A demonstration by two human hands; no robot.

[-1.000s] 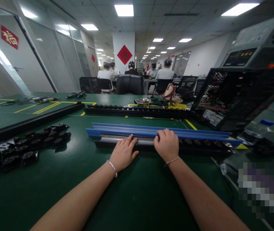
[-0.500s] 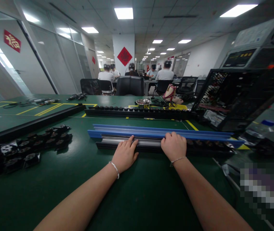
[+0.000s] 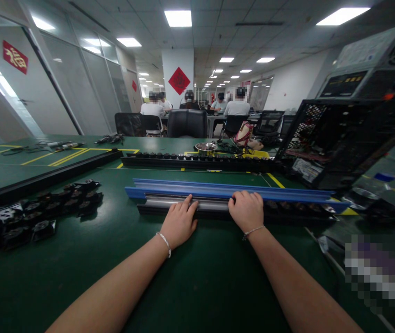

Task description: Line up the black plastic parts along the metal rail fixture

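Writing on the red sign (image 3: 15,56) being blurred, the left hand (image 3: 179,223) is laid flat and open on the silver rail (image 3: 211,204), the right hand (image 3: 247,211) curled there, grip indiscernible.

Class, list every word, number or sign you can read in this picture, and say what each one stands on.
"福" (probable, gold on red): sign on the left glass wall.
Red diamond on the pillar: dark character, too blurred to read.
Small red diamond further back: too small to read.
Display panel on the grey machine: yellow marks, blurred.
White label in the black case: unreadable.
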